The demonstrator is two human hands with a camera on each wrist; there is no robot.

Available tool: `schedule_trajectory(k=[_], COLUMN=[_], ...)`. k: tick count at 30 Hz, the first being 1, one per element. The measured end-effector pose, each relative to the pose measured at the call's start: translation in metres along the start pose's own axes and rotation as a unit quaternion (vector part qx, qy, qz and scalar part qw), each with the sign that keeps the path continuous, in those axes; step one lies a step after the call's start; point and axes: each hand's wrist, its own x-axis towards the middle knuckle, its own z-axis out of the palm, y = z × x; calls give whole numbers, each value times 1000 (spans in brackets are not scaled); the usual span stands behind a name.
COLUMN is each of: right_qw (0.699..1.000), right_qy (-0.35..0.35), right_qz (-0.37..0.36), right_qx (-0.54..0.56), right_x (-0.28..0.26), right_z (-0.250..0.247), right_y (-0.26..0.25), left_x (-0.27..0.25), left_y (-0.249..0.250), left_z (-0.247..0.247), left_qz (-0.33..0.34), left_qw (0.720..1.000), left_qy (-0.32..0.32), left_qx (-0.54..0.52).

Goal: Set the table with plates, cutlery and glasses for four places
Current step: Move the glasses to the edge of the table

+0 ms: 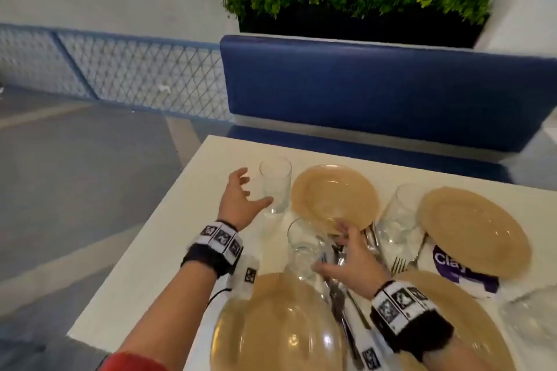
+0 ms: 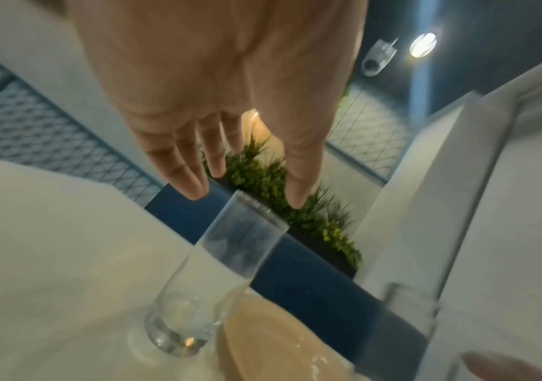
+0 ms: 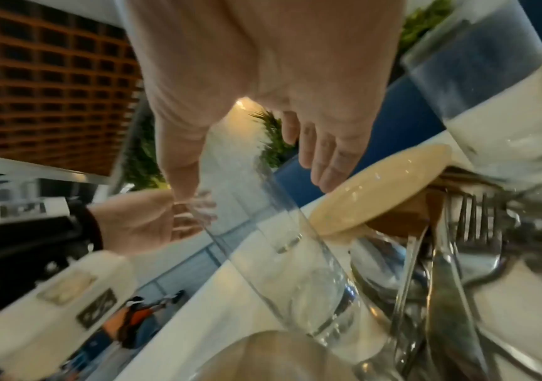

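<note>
Two hands are hovering with fingers spread, gripping nothing: left hand (image 1: 238, 199) beside a far glass (image 1: 275, 185), right hand (image 1: 349, 262) beside a near glass (image 1: 304, 247) on the bench (image 1: 156, 238).

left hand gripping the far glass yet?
No: in the left wrist view the left hand is spread open above the far glass, fingers clear of its rim.
</note>
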Motion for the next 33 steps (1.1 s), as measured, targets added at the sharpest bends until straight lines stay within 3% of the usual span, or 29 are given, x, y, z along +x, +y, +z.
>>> schedule_trajectory(k=[4, 8, 18, 25, 33], right_qw=[998, 994, 992, 981, 947], right_qy=[53, 77, 102, 134, 230], right_qz=[16, 20, -12, -102, -218], right_qx=[44, 69, 74, 94, 56], right_x=[21, 23, 25, -3, -76], right_z=[29, 46, 43, -19, -151], right_y=[1, 5, 7, -9, -22], left_x=[52, 76, 71, 33, -57], left_y=[-5, -25, -23, 28, 125], left_z=[20, 41, 47, 33, 81], left_qz=[-33, -12, 33, 124, 200], left_qw=[994, 988, 996, 992, 974], left_qy=[-82, -138, -78, -10, 51], left_qx=[-67, -61, -41, -22, -97])
